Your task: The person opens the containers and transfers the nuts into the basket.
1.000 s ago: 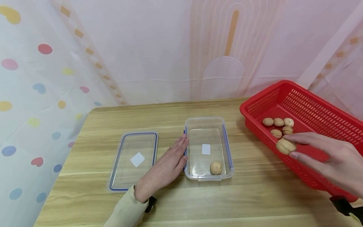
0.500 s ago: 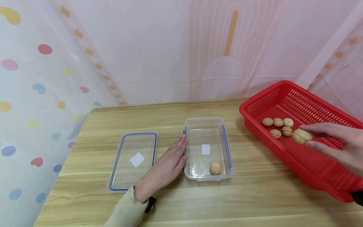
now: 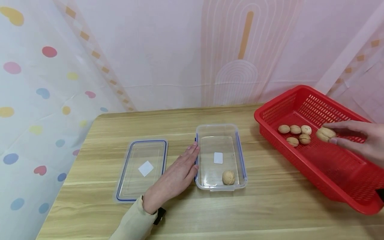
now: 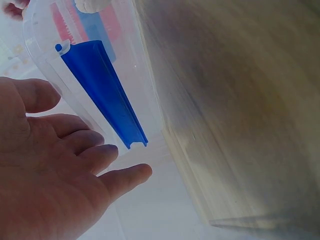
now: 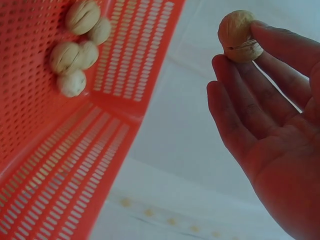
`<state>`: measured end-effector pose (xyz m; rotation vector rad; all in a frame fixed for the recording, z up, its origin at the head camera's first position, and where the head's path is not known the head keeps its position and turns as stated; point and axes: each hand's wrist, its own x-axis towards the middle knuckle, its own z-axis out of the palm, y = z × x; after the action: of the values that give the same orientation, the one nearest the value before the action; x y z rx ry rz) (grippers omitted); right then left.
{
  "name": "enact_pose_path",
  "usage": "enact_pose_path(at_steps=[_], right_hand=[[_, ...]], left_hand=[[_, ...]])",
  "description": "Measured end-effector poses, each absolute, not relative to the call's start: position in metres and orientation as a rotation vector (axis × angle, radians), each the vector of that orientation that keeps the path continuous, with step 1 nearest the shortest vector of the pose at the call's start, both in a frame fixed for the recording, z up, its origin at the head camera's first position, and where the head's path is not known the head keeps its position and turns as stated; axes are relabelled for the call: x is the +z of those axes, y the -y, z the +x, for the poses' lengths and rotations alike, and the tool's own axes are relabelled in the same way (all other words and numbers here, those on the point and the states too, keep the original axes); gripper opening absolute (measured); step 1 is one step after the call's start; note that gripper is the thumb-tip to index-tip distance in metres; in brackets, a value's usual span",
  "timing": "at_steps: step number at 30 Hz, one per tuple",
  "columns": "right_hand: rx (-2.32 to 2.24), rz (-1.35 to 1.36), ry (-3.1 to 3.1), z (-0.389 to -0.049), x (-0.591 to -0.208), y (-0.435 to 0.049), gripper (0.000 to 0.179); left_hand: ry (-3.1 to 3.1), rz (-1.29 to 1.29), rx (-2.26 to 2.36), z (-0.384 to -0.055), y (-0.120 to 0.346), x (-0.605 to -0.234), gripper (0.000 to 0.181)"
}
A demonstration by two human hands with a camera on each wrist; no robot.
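Observation:
Between thumb and fingertips my right hand point(image 3: 357, 138) pinches a walnut point(image 3: 326, 134), held above the red basket point(image 3: 318, 173). The right wrist view shows the same walnut point(image 5: 239, 37) at the fingertips. Several more walnuts point(image 3: 295, 129) lie grouped at the basket's left end. With straight fingers, my left hand point(image 3: 175, 175) rests against the left side of a clear plastic box point(image 3: 207, 128). Inside the box, one walnut point(image 3: 228, 178) sits in the near right corner. In the left wrist view a blue side clasp point(image 4: 102, 87) hangs beside the fingers.
A clear lid point(image 3: 132, 176) with a blue seal lies on the wooden table point(image 3: 180, 123), left of the box. Patterned cloth point(image 3: 162, 56) hangs behind the table. The basket stands at the table's right, its long side slanting toward the near right.
From the basket's near left rim, my right hand has moved right and slightly back with the walnut, now over the basket. The left hand and the box have stayed in place.

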<state>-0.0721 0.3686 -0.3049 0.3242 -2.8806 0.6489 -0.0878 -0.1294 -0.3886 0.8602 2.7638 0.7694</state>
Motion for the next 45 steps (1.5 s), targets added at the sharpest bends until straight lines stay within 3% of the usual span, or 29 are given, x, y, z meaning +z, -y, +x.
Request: enact_pose_path(at_steps=[11,45], right_hand=[[0.655,0.159,3.052,-0.100,-0.313,-0.386,0.040],[0.659,0.255,3.420,-0.150,-0.360,-0.421,0.035]], left_hand=[[-2.768,0.857,0.761,-0.087,0.129,-0.389,0.059],[-2.758,0.834,0.751,-0.087,0.129,-0.386,0.058]])
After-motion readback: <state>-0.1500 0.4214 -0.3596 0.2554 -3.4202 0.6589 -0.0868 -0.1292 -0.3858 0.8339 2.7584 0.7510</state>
